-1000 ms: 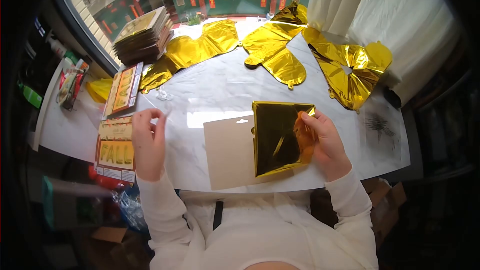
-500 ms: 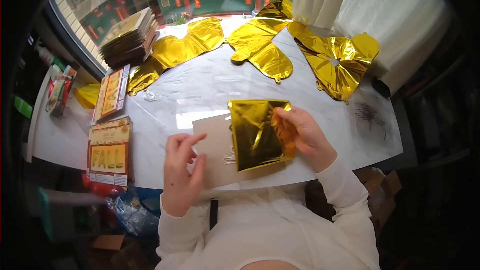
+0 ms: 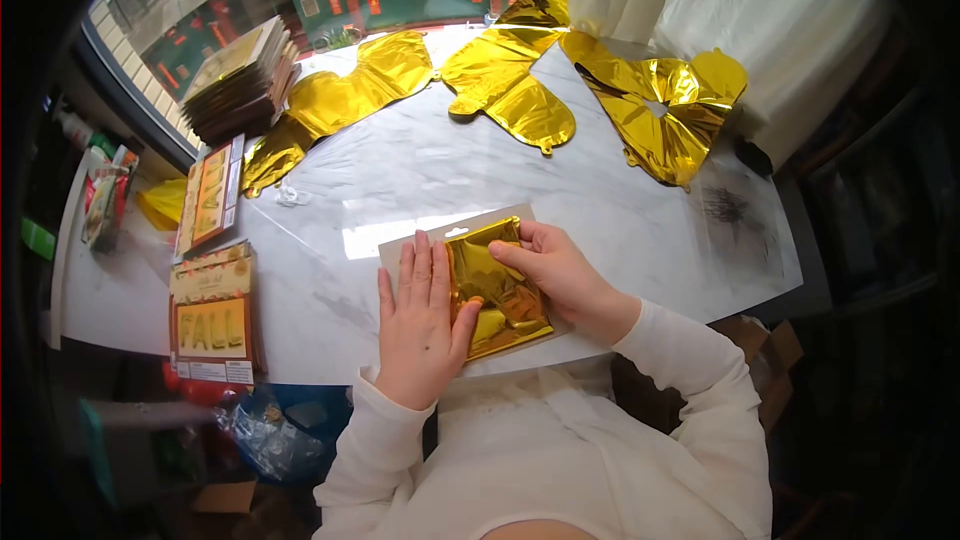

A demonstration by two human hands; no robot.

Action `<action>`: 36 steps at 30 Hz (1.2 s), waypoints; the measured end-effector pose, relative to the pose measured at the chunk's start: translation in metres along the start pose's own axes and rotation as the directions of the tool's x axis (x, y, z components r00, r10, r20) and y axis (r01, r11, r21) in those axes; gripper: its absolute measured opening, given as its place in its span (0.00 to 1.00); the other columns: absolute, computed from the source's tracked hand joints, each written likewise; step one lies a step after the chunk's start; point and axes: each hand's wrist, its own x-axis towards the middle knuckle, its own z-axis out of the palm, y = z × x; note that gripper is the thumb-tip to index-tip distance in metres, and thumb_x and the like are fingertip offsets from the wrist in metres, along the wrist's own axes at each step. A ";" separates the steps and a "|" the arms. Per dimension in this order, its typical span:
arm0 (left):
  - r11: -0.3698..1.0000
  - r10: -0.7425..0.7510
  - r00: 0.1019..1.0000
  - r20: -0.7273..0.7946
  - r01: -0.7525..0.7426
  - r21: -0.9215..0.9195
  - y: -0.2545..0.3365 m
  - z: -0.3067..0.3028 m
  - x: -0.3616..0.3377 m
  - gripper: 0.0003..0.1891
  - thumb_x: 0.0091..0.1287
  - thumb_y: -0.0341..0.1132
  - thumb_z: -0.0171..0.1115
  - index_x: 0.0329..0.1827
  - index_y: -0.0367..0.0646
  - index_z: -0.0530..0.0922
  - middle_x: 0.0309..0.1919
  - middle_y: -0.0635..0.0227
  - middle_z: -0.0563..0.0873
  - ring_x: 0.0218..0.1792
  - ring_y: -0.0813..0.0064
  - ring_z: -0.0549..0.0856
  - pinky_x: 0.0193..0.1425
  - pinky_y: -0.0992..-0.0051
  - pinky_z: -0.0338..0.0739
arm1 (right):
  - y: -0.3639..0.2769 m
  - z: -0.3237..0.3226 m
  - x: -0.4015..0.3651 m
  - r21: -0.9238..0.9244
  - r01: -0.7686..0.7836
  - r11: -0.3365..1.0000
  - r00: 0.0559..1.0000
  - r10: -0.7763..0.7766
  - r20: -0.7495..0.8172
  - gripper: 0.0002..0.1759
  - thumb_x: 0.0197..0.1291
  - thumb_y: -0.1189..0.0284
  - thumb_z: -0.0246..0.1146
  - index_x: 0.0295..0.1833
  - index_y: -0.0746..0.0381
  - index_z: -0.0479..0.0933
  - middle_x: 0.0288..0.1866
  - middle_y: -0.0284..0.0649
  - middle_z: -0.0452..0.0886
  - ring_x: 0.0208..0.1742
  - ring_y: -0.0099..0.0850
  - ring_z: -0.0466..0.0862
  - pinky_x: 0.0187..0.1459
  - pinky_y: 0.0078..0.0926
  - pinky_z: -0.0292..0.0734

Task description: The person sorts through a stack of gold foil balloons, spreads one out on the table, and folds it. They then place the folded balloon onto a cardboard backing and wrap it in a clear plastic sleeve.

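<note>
Gold folded foil balloon (image 3: 497,292) is lying on a grey cardboard sheet (image 3: 500,215); left hand (image 3: 420,325) is pressing flat, fingers straight, while right hand (image 3: 557,272) is clamping its edge.

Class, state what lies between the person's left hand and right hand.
In the head view, a folded gold foil sheet lies between the left hand and the right hand, on a grey card; both hands touch it.
</note>
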 end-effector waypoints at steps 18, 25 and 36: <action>0.993 -0.020 0.999 0.050 0.014 0.115 0.008 -0.001 0.007 0.39 0.80 0.48 0.56 0.87 0.33 0.58 0.87 0.44 0.58 0.87 0.46 0.55 0.88 0.44 0.43 | -0.002 -0.023 -0.013 -0.780 0.610 -0.142 0.673 -0.427 0.604 0.34 0.77 0.61 0.64 0.80 0.66 0.66 0.82 0.51 0.68 0.83 0.51 0.66 0.80 0.50 0.62; 0.996 -0.047 0.997 0.056 0.043 0.075 0.007 0.002 0.004 0.38 0.80 0.45 0.55 0.86 0.30 0.58 0.86 0.40 0.56 0.87 0.42 0.54 0.88 0.43 0.42 | 0.016 -0.035 -0.005 -0.800 0.565 -0.199 0.754 -0.270 0.599 0.44 0.79 0.48 0.56 0.85 0.69 0.58 0.90 0.56 0.55 0.90 0.50 0.53 0.87 0.48 0.48; 0.892 -0.200 0.955 -0.219 0.085 -0.444 -0.013 -0.064 0.014 0.37 0.88 0.51 0.32 0.89 0.31 0.47 0.89 0.47 0.53 0.89 0.48 0.50 0.90 0.52 0.37 | 0.014 -0.033 -0.004 -0.806 0.557 -0.201 0.775 -0.224 0.591 0.44 0.80 0.48 0.53 0.87 0.68 0.54 0.90 0.56 0.53 0.91 0.50 0.52 0.87 0.48 0.47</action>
